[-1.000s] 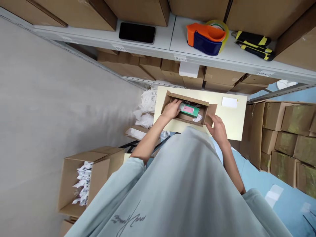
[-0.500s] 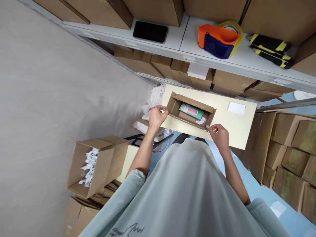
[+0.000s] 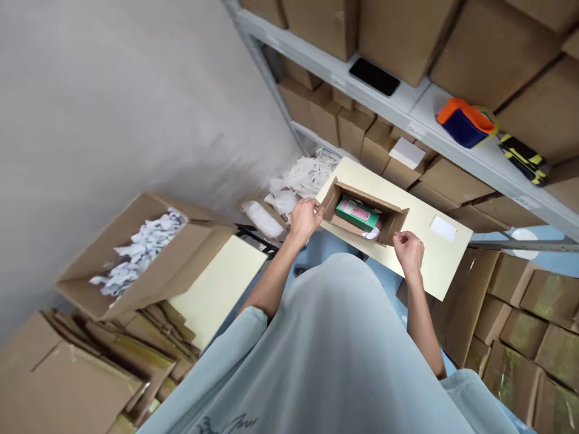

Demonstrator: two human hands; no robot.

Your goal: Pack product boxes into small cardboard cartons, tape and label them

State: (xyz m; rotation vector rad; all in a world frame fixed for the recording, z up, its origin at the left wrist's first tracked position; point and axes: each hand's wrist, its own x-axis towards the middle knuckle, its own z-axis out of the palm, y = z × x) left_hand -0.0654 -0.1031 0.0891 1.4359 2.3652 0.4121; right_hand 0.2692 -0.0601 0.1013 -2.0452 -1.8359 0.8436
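Small open carton [image 3: 364,211] sits on counter [image 3: 425,256], green-pink box [image 3: 357,213] inside. Left hand [image 3: 305,218] grips the 9 o'clock flap; right hand [image 3: 408,252] pinches the 4 o'clock flap. Risk: uneven pull skews carton toward counter edge, contents spill.

Left hand [image 3: 306,218] pulled out of the box [image 3: 362,211], now gripping its left end flap. Right hand [image 3: 409,252] shifted from the right flap to the near right corner. View swung leftward.
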